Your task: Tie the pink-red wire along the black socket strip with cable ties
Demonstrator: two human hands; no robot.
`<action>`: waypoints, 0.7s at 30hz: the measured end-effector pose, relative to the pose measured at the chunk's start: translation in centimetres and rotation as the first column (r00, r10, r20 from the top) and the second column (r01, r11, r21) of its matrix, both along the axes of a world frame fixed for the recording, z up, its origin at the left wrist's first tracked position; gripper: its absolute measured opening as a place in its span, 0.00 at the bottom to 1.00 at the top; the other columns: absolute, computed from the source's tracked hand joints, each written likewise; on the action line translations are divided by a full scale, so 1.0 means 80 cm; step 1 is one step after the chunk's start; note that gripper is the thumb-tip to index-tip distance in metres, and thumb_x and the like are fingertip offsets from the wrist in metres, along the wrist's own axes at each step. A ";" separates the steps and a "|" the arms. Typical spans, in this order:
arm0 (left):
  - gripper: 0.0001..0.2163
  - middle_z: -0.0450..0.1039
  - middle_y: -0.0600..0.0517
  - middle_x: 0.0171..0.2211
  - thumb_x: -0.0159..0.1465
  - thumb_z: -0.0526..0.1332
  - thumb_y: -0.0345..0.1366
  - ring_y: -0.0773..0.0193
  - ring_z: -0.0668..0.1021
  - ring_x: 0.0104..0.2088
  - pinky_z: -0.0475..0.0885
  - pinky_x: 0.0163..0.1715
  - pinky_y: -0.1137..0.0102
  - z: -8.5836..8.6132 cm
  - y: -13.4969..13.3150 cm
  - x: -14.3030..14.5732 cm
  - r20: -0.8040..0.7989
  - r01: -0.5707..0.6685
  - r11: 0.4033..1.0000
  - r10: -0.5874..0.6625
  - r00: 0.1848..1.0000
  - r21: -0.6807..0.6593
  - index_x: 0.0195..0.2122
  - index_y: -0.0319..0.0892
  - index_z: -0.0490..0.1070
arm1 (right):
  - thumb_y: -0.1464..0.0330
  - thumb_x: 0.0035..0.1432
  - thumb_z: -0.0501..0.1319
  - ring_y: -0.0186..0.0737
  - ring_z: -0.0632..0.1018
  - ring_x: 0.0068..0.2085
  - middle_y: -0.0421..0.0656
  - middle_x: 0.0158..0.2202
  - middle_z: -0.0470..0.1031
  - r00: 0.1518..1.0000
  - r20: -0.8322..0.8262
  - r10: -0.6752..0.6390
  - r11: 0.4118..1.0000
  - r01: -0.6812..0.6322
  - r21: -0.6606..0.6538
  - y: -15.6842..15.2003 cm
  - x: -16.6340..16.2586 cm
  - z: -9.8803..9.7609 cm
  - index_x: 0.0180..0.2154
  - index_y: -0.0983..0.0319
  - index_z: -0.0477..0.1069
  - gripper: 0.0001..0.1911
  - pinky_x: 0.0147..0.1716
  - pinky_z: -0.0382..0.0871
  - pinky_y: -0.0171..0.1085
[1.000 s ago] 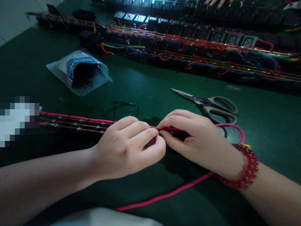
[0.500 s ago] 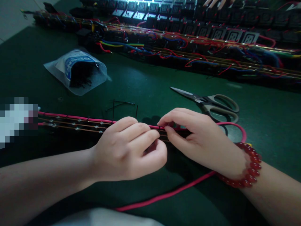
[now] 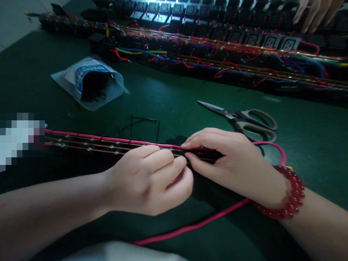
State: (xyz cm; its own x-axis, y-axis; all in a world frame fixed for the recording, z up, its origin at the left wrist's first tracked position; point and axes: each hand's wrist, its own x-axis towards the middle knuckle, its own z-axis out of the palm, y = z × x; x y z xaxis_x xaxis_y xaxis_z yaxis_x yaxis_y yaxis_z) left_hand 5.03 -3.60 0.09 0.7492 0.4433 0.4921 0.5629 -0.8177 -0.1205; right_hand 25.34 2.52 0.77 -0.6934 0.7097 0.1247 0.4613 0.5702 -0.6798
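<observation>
Thumb and forefinger of the right hand pinch a pink wire running along a dark strip of copper bars on the green table. The left hand, curled closed, touches the strip beside it. Scissors lie at two o'clock, a plastic bag at ten.
</observation>
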 end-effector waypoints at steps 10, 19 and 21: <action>0.08 0.81 0.46 0.35 0.65 0.59 0.30 0.63 0.75 0.28 0.72 0.23 0.67 -0.002 -0.003 -0.003 0.012 0.036 0.999 -0.036 0.999 0.008 0.41 0.33 0.76 | 0.72 0.57 0.63 0.40 0.80 0.34 0.42 0.33 0.81 1.000 0.015 -0.022 0.999 0.021 0.040 -0.002 0.001 -0.002 0.31 0.60 0.77 0.04 0.34 0.74 0.39; 0.07 0.81 0.49 0.36 0.64 0.62 0.32 0.65 0.76 0.30 0.75 0.27 0.68 -0.006 -0.005 -0.004 0.060 0.033 0.996 -0.038 0.998 0.079 0.40 0.37 0.78 | 0.73 0.58 0.62 0.40 0.78 0.33 0.42 0.32 0.79 0.999 0.040 -0.016 1.000 0.016 0.015 -0.002 -0.002 0.000 0.29 0.59 0.75 0.06 0.32 0.71 0.39; 0.07 0.82 0.49 0.36 0.63 0.64 0.33 0.64 0.77 0.30 0.76 0.28 0.68 -0.006 -0.006 -0.005 0.070 0.039 0.995 -0.046 0.996 0.095 0.40 0.36 0.78 | 0.73 0.59 0.62 0.40 0.78 0.33 0.42 0.32 0.79 0.999 0.047 -0.021 1.000 0.020 0.021 -0.002 -0.002 0.000 0.29 0.59 0.75 0.07 0.32 0.71 0.39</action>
State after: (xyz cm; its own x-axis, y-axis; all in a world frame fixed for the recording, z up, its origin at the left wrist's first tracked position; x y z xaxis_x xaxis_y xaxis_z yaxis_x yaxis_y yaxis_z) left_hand 4.66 -4.08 -0.40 0.7275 0.3615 0.5831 0.5378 -0.8282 -0.1575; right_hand 25.17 2.37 0.73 -0.6845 0.7212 0.1065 0.5043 0.5740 -0.6451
